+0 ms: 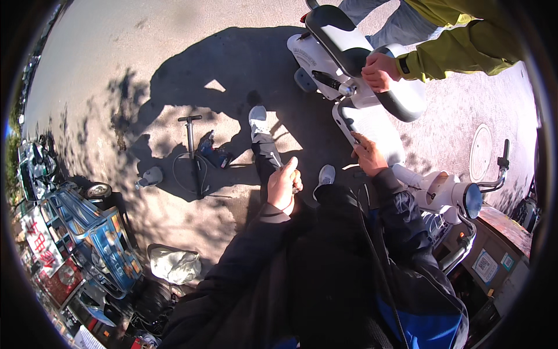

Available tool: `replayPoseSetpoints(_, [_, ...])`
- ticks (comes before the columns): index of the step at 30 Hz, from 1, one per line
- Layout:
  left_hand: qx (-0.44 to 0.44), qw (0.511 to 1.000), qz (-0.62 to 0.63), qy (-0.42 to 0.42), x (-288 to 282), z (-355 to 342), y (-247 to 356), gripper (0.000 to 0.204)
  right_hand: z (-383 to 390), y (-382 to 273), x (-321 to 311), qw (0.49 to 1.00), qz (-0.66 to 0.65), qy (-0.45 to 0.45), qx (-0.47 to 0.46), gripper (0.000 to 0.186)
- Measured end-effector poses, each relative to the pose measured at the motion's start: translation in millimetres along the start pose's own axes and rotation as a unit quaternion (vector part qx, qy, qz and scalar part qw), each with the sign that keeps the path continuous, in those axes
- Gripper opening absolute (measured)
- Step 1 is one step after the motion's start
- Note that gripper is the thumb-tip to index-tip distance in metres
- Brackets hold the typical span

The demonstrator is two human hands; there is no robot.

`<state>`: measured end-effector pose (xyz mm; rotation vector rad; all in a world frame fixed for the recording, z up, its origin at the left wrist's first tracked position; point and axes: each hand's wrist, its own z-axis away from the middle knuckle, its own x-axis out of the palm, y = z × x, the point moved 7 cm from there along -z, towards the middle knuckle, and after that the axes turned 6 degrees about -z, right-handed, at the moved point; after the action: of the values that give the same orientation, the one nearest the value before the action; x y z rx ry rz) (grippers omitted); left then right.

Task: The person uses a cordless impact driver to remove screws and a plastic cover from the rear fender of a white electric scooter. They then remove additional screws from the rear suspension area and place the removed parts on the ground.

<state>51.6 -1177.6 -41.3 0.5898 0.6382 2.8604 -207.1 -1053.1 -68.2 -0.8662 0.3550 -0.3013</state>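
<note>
My left hand (pixel 283 187) is closed around a hand tool with a thin metal shaft (pixel 275 157) and a dark end. The shaft sticks out past my fingers, and its tip is too small to make out. To the right, my right hand (pixel 370 155) is at the edge of the white footboard (pixel 372 125) of an electric scooter, its fingers bent together. Something small and dark shows at those fingertips, but I cannot tell what it is. The scooter's black-and-white seat (pixel 337 38) lies beyond, and its handlebar (pixel 465 247) is on the near right.
Another person's hand (pixel 379 72) rests by the scooter seat. A floor pump (pixel 190 145) stands at left, with a dark bag-like object (pixel 214 151) beside it. A blue rack (pixel 90 232) and a whitish sack (pixel 174 264) are nearer left. A cabinet (pixel 485 262) stands near right.
</note>
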Motion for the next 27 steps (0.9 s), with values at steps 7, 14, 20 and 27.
replayPoseSetpoints(7, [-0.049, 0.991, -0.116, -0.035, -4, -123, 143, 0.039, -100, -32, 43, 0.991, -0.018, 0.088, 0.100, 0.046])
replayPoseSetpoints(14, [-0.086, 0.993, -0.076, -0.017, -45, -201, 192, 0.033, -205, -35, 106, 0.986, 0.035, 0.131, 0.094, 0.043])
replayPoseSetpoints(20, [-0.101, 0.986, -0.130, 0.000, -72, -280, 157, 0.031, -256, 6, 129, 0.975, 0.060, 0.181, 0.119, 0.042])
replayPoseSetpoints(27, [-0.090, 0.927, -0.365, 0.009, -136, -421, 90, 0.047, -323, 107, 132, 0.957, 0.044, 0.248, 0.141, 0.040])
